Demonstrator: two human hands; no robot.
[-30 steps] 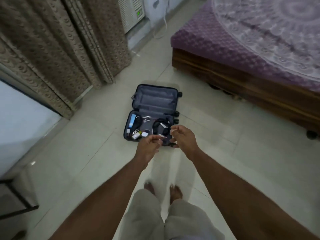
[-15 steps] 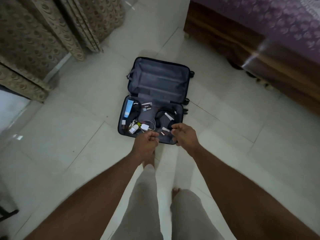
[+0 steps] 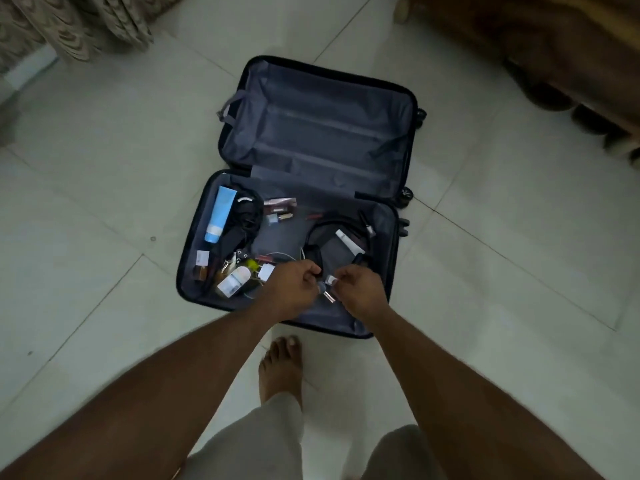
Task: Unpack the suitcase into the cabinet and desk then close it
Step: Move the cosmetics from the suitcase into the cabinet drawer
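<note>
Tiled floor [image 3: 104,174]; suitcase [image 3: 322,140] items' labels unreadable (blurred).

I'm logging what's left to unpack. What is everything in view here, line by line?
suitcase: one, dark, grey lining, open flat on floor
blue tube: one, near half, left edge
black cables: a tangle, beside the tube
headphones: one, black, near half, right
white bottle: one, near-left corner
small toiletries: several, mixed, too small to count
curtain: patterned brown, top left
left hand: over near half, fingers curled
right hand: pinching something small and white
</note>
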